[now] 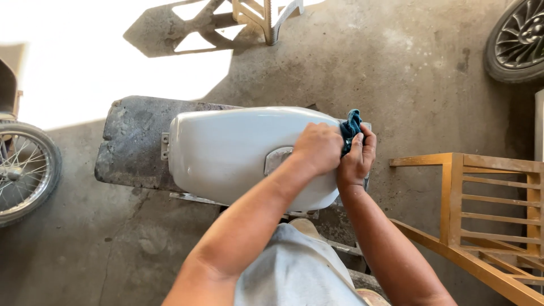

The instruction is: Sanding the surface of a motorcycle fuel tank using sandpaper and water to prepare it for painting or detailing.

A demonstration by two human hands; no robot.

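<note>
A pale grey motorcycle fuel tank (226,150) lies on a worn dark slab (133,141) on the concrete floor. My left hand (318,148) rests in a fist on the tank's right end, near its filler recess (277,158). My right hand (358,158) presses against the tank's right tip, fingers closed around a crumpled dark blue cloth (350,129). The two hands touch each other. Whether the left hand also grips the cloth is hidden.
A spoked wheel (22,170) stands at the left edge and a tyre with an alloy rim (515,39) at the top right. An orange wooden frame (487,209) sits close on the right. A metal stand (266,17) is at the top.
</note>
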